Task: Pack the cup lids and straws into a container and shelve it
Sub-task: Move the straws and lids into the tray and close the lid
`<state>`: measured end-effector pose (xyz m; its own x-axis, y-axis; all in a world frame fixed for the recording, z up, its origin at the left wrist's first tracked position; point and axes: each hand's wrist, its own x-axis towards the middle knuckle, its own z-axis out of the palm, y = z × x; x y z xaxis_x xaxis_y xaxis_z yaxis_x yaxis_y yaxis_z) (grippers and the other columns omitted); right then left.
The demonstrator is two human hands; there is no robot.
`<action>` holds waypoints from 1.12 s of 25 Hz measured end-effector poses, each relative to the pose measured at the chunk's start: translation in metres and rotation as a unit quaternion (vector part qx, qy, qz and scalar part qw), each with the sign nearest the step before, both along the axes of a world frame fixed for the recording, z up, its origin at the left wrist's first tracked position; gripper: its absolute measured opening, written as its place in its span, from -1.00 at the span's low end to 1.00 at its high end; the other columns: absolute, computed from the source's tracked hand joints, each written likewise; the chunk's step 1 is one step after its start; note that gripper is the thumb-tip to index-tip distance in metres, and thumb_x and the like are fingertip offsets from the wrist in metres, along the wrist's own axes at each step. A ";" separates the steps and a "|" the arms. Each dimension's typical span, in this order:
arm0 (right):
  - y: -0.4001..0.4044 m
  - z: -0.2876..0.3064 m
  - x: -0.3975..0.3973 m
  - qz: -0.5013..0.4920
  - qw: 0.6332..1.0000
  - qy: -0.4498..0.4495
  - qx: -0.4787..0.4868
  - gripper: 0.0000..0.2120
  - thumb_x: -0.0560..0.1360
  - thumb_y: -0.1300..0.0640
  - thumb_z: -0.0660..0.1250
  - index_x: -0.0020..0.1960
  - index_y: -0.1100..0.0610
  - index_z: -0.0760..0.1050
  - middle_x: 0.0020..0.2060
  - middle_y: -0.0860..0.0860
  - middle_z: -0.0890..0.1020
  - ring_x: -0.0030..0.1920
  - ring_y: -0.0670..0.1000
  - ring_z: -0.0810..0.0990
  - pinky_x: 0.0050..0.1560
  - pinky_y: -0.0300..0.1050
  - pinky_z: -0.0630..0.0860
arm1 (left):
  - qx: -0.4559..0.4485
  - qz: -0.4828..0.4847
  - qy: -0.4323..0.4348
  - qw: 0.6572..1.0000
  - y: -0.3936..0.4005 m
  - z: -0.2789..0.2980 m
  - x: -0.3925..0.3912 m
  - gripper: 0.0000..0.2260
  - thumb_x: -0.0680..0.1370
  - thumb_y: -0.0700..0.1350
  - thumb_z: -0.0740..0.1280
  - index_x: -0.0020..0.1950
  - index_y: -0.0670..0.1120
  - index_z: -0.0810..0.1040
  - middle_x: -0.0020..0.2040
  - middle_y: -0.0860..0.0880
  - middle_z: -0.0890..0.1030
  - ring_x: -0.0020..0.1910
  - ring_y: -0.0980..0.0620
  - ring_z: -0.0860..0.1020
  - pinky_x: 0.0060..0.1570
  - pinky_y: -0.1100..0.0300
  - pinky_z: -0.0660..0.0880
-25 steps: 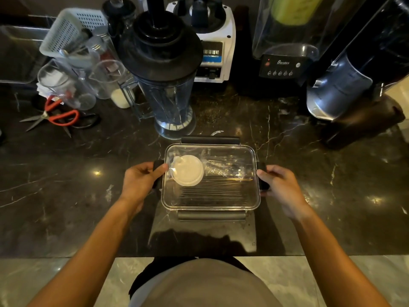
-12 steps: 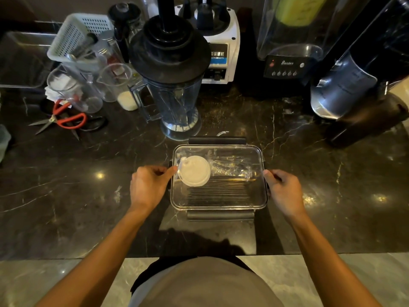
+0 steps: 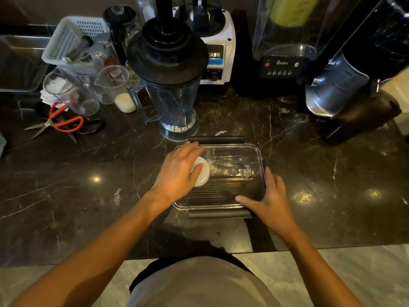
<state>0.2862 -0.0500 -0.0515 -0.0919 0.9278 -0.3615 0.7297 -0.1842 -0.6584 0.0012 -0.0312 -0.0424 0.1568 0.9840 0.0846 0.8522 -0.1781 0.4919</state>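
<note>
Dark marble counter [image 3: 309, 173], crowded with blenders [image 3: 168, 69], possibly café.

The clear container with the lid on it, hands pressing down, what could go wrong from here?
1. The near latch and far latch look flipped outward; lifted for shelving like this, the container could pop open and spill the cup lid and straws.
2. The blender jug stands just behind; a push backward could knock it.
3. The left hand and right hand press opposite corners, so the cover may seat unevenly.
</note>
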 end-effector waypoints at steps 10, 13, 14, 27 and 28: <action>-0.015 -0.004 0.014 0.082 0.996 0.024 -0.021 0.45 0.15 -0.43 0.57 0.66 -0.05 -0.32 0.52 -0.28 -0.02 0.47 -0.14 0.12 0.48 -0.13 0.22 | -0.096 -0.027 0.098 0.990 0.055 -0.014 0.028 -0.40 0.63 0.27 0.17 0.57 -0.06 0.32 0.46 -0.11 0.47 0.48 -0.14 0.40 0.52 -0.19 0.20; -0.014 -0.007 0.016 0.099 0.995 0.004 -0.013 0.41 0.21 -0.29 0.64 0.64 -0.09 -0.34 0.52 -0.29 -0.02 0.49 -0.09 0.15 0.45 -0.12 0.22 | -0.086 -0.026 0.109 0.990 0.055 -0.017 0.028 -0.39 0.61 0.30 0.17 0.55 -0.04 0.33 0.42 -0.09 0.49 0.41 -0.13 0.43 0.45 -0.17 0.27; -0.014 -0.009 0.016 0.101 0.995 -0.005 -0.004 0.40 0.23 -0.26 0.64 0.64 -0.10 -0.35 0.53 -0.27 -0.03 0.50 -0.05 0.17 0.44 -0.11 0.23 | -0.082 -0.027 0.112 0.990 0.054 -0.018 0.028 -0.38 0.61 0.31 0.16 0.55 -0.03 0.33 0.42 -0.08 0.49 0.41 -0.12 0.43 0.44 -0.16 0.28; -0.016 -0.019 0.015 0.045 0.997 0.070 0.003 0.29 0.17 -0.38 0.62 0.59 -0.38 -0.22 0.45 -0.37 0.17 0.38 -0.34 0.29 0.35 -0.26 0.32 | -0.049 0.022 -0.052 0.997 0.039 -0.015 0.016 -0.40 0.57 0.18 0.38 0.54 -0.05 0.39 0.50 -0.10 0.44 0.52 -0.08 0.34 0.57 -0.15 0.12; -0.017 -0.020 0.016 0.002 0.991 0.129 -0.020 0.23 0.17 -0.38 0.62 0.55 -0.47 -0.16 0.42 -0.44 0.25 0.36 -0.40 0.33 0.32 -0.30 0.33 | -0.044 0.064 -0.097 0.992 0.029 -0.017 0.010 -0.38 0.56 0.17 0.40 0.56 -0.03 0.37 0.54 -0.10 0.39 0.55 -0.07 0.30 0.57 -0.15 0.14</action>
